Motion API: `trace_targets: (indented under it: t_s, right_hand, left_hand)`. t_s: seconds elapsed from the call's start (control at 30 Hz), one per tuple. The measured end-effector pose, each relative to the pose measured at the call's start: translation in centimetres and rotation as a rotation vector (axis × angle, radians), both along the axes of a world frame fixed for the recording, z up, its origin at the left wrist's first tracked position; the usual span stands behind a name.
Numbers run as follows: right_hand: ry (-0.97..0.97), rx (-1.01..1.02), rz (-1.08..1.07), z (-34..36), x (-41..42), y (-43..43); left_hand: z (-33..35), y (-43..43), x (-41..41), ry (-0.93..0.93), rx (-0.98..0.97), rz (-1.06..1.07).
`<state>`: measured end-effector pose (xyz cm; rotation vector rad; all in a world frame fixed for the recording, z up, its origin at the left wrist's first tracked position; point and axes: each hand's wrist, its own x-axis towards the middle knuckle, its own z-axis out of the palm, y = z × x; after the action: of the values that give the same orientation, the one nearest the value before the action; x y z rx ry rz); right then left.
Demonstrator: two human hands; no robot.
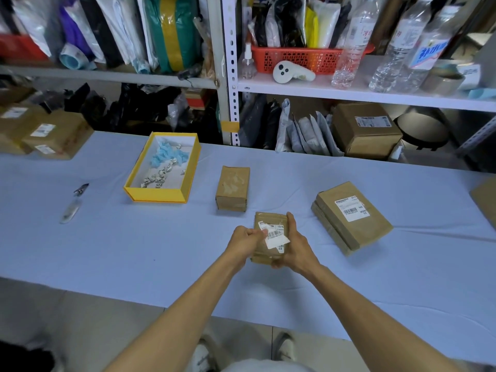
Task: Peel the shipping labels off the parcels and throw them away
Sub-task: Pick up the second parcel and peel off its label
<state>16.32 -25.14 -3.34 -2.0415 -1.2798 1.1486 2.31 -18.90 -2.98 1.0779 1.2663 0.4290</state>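
Left hand (245, 241): lower centre of the frame. Fingers curled, thumb and forefinger pinching the left edge of the shipping label (276, 235).

Right hand (294, 247): just right of the left hand. It grips the brown parcel (268, 255) along its right side, with fingers curled over the far edge and the palm under the near corner.

Brown parcel: small, flat and wrapped in clear tape. It is held between the two hands, just above the table (107, 251), with its face tilted towards the camera.

Shipping label: white, printed with a barcode, on the parcel's upper face. Its lower edge appears partly lifted from the wrap, while the upper part lies flat.

Yellow box (158, 196): open, left of centre, well apart from the hands. It holds crumpled labels (158, 178) and pale blue scraps (163, 154).

Small brown carton (233, 187): stands just beyond the hands and shows no label on its top, only tape residue.

Stack of flat parcels (351, 226): right of the hands. The top one carries an intact white label (351, 208).

Labelled cartons (45, 132): upper left, at the table's far edge.

Cutter (72, 206): lies on the cloth at far left.

Shelving (349, 93): runs across the top of the frame and carries a red basket (298, 59), water bottles (351, 41) and mailer bags.
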Motion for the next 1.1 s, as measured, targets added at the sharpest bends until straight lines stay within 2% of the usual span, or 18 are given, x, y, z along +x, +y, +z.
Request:
trace_targets:
  t_s: [0.1,0.37,0.7,0.8,0.97,1.1]
  right_hand:
    - [0.02,0.002,0.001,0.0,0.1,0.0]
    - [0.01,0.011,0.006,-0.2,0.2,0.0]
    - [-0.024,0.019,0.021,-1.0,0.4,0.0]
    - [-0.017,0.025,0.019,-1.2,0.4,0.0]
    - [-0.017,0.026,0.025,-1.5,0.5,0.0]
    - [-0.033,0.035,0.036,-1.6,0.5,0.0]
  left_hand:
    - [-0.2,0.2,-0.4,0.077,0.036,-0.004]
    - [-0.6,-0.5,-0.9,0.035,0.12,0.112]
    - [-0.4,-0.9,-2.4,0.125,0.265,0.271]
    - [0.2,-1.1,-2.4,0.077,0.254,0.279]
    - [0.7,-1.3,-2.0,0.027,0.367,0.301]
    - [-0.5,-1.2,-2.0,0.108,0.43,0.208]
